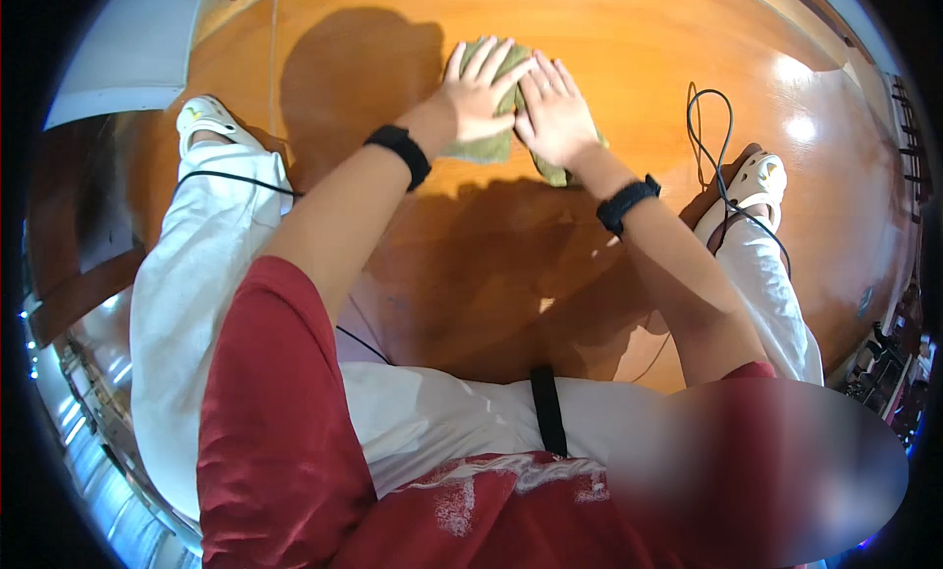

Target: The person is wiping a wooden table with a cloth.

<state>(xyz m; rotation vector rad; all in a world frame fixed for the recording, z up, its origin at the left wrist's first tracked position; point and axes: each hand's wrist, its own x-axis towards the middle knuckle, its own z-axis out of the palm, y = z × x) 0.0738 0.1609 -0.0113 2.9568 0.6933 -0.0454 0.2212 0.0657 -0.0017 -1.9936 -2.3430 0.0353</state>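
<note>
A green cloth (480,150) lies crumpled on a polished orange-brown wooden floor (471,252). My left hand (475,105) rests palm down on its left part, fingers spread. Flat on the right part is my right hand (558,119), its fingers closer together. The two hands nearly meet, with the left fingertips close to the right hand's fingers. Between them a gap shows in the fabric, and I cannot tell whether it is one folded cloth or two pieces. Much of the fabric is hidden under my palms. Each wrist wears a black band.
My feet, in white clogs, stand wide apart at left (214,123) and right (759,182). A thin black cable (711,145) loops beside the right foot, and another cable (236,178) crosses the left trouser leg. At the upper left is a pale panel (129,60).
</note>
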